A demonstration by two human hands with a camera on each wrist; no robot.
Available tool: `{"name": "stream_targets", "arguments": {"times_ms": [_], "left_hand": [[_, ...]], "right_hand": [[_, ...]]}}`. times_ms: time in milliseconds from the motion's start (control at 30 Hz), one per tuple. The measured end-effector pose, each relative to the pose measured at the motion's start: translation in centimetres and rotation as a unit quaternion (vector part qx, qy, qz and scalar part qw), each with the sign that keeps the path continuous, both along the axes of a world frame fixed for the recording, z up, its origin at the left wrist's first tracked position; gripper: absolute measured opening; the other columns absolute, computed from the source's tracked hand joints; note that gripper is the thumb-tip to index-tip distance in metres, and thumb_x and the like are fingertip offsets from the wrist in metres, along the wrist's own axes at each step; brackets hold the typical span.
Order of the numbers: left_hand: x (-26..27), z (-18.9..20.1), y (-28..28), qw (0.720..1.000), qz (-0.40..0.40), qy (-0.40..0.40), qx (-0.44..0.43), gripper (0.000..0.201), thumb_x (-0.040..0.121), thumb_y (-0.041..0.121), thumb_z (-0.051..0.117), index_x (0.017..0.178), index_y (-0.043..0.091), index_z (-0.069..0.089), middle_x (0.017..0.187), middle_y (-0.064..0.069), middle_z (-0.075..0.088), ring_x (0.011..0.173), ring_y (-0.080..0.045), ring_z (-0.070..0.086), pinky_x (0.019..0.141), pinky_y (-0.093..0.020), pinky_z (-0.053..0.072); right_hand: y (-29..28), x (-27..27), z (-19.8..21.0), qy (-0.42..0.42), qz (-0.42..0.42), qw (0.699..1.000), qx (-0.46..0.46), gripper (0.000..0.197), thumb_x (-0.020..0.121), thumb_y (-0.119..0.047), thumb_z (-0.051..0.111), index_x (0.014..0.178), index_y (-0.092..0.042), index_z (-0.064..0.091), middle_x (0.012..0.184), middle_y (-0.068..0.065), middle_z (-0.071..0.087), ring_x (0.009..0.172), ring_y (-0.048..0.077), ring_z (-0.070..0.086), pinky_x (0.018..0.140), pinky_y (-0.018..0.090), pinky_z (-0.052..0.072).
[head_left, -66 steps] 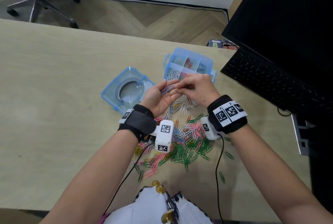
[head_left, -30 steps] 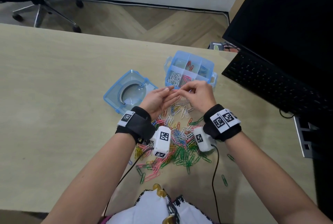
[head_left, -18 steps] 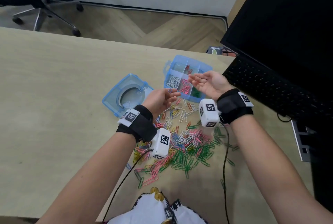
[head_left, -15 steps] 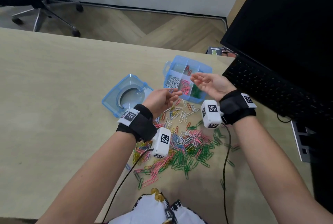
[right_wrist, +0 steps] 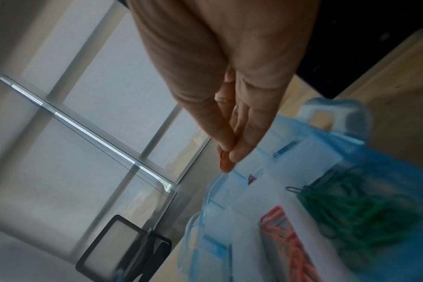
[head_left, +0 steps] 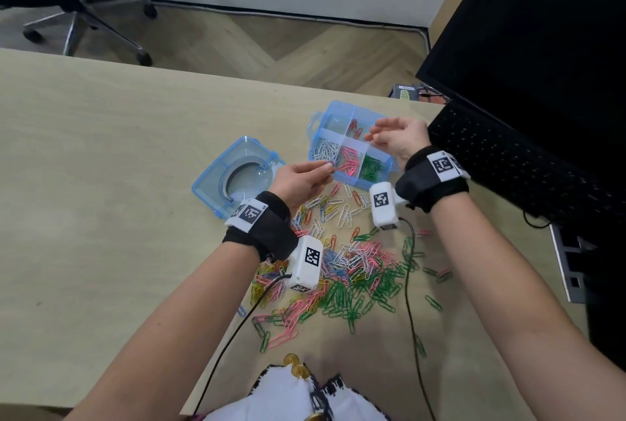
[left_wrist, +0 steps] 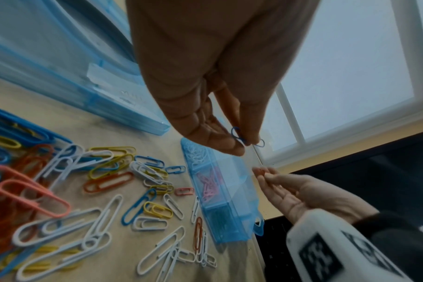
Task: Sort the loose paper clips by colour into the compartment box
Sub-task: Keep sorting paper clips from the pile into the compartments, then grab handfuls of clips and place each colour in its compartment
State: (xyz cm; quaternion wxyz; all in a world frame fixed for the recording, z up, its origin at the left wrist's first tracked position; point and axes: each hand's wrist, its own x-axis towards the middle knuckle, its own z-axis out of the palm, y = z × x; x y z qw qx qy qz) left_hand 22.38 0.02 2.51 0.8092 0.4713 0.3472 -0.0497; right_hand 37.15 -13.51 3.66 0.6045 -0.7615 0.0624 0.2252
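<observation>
Beige desk | compartment box at far centre | right hand pinches an orange clip, it seems, directly over the far middle compartment | left hand pinches blue clip, just left of box | loose clips near.

We note the head view looks steeply down; both wrist views sit close, sharing the translucent blue plastic compartment box.

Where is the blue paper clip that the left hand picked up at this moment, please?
In the left wrist view, the blue paper clip is pinched at the left hand fingertips, above the compartment box end holding white clips.
</observation>
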Motion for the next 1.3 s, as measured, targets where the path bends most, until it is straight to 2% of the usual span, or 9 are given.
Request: {"name": "stream_targets", "arguments": {"times_ms": [167,300,400,533,667,867,1067,1167,1300], "left_hand": [[0.2,-0.4,-0.3,1.0,0.019,0.013,0.014,0.025,0.09,0.006,0.063,0.114,0.001,0.066,0.076,-0.002,0.062,0.064,-0.007,0.052,0.061,-0.011,0.048],[0.2,-0.4,-0.2,1.0,0.018,0.005,0.019,0.027,0.087,0.004,0.065,0.114,0.0,0.066,0.082,-0.004,0.066,0.068,-0.008,0.058,0.067,-0.012,0.052],[0.1,-0.6,-0.3,0.999,0.014,0.0,0.033,0.026,0.083,0.006,0.071,0.109,0.0,0.066,0.09,-0.011,0.068,0.078,-0.015,0.064,0.079,-0.021,0.054],[-0.4,-0.8,-0.3,0.998,-0.002,0.013,0.059,0.023,0.088,0.012,0.067,0.109,0.002,0.064,0.096,-0.011,0.068,0.08,-0.014,0.065,0.075,-0.02,0.054],[-1.6,-1.1,0.0,0.995,-0.014,0.037,0.097,0.029,0.09,0.008,0.063,0.117,-0.002,0.059,0.091,-0.008,0.064,0.077,-0.011,0.062,0.064,-0.012,0.053],[-3.8,-1.6,0.2,0.984,-0.085,0.055,0.144,0.033,0.09,0.008,0.064,0.121,-0.002,0.058,0.105,-0.013,0.066,0.081,-0.012,0.062,0.077,-0.02,0.052],[-5.7,-1.8,0.6,0.967,-0.108,0.061,0.221,0.025,0.088,0.003,0.064,0.113,0.002,0.062,0.093,-0.005,0.064,0.072,-0.005,0.058,0.059,-0.007,0.047],[-5.8,-2.2,0.7,0.943,-0.146,0.057,0.292,0.024,0.086,0.005,0.067,0.109,0.007,0.064,0.1,-0.006,0.067,0.084,-0.013,0.062,0.078,-0.02,0.051],[-5.9,-3.2,0.4,0.84,-0.296,0.061,0.451,0.046,0.076,0.027,0.078,0.119,0.019,0.063,0.117,-0.001,0.061,0.102,-0.016,0.058,0.09,-0.028,0.049]], "right_hand": [[2.1,1.9,-0.2,-0.073,0.024,0.991,-0.107,0.018,0.078,-0.002,0.068,0.09,-0.014,0.065,0.091,0.006,0.068,0.083,0.018,0.067,0.08,0.032,0.056],[2.1,-1.9,0.9,-0.069,0.212,0.968,-0.116,0.014,0.088,-0.018,0.067,0.1,-0.011,0.069,0.079,0.003,0.069,0.061,0.007,0.063,0.058,0.018,0.051],[1.3,-4.3,1.2,-0.086,0.327,0.927,-0.163,0.01,0.088,-0.02,0.067,0.089,-0.012,0.073,0.071,0.009,0.07,0.058,0.008,0.06,0.064,0.026,0.052],[-0.2,-1.8,0.4,-0.127,0.217,0.943,-0.217,0.003,0.084,-0.012,0.07,0.084,-0.013,0.072,0.054,-0.01,0.062,0.041,-0.006,0.052,0.057,0.014,0.045],[-2.2,1.9,-0.4,-0.139,0.067,0.951,-0.27,0.01,0.084,-0.01,0.064,0.09,-0.011,0.072,0.062,-0.003,0.063,0.038,-0.009,0.053,0.048,0.009,0.043],[-4.9,0.7,-1.5,-0.114,0.046,0.957,-0.263,0.015,0.083,-0.009,0.067,0.097,-0.006,0.069,0.067,-0.001,0.065,0.047,-0.002,0.06,0.068,0.018,0.052],[-7.0,-4.8,-1.5,-0.116,0.065,0.965,-0.225,0.008,0.082,-0.006,0.069,0.088,-0.012,0.071,0.074,0.003,0.07,0.052,0.004,0.061,0.062,0.013,0.05],[-6.6,-5.6,-1.3,-0.127,0.075,0.959,-0.241,0.009,0.083,-0.007,0.069,0.086,-0.015,0.071,0.084,0.007,0.073,0.068,0.016,0.067,0.075,0.026,0.055],[-5.5,-6.7,-0.2,-0.13,0.164,0.932,-0.296,0.011,0.086,-0.014,0.066,0.096,-0.011,0.071,0.088,0.002,0.068,0.08,0.015,0.062,0.085,0.027,0.051]]}}
